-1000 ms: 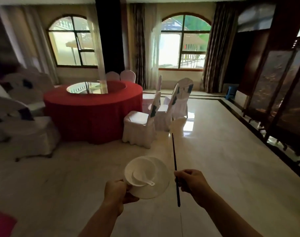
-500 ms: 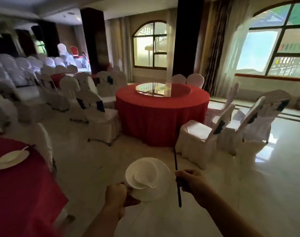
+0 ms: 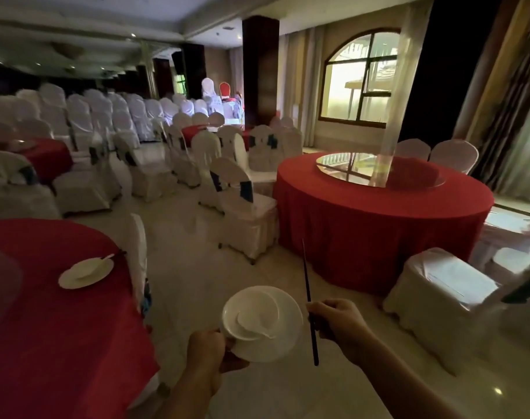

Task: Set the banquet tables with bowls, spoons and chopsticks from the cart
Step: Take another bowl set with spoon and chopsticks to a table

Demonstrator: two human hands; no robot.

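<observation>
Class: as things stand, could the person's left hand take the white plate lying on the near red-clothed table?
Probably not: the left hand is full, gripping a white bowl on its saucer. Nothing stands between it and the white plate, but it looks beyond easy reach.

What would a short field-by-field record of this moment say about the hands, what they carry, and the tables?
Left hand: grips the edge of a white plate that carries a bowl and a spoon
Right hand: holds dark chopsticks, tips pointing up and away
Near table: red cloth, at left, one laid setting of white dishes with a spoon
Far table: red cloth, glass turntable on top
Seating: white-covered chairs around the tables
</observation>
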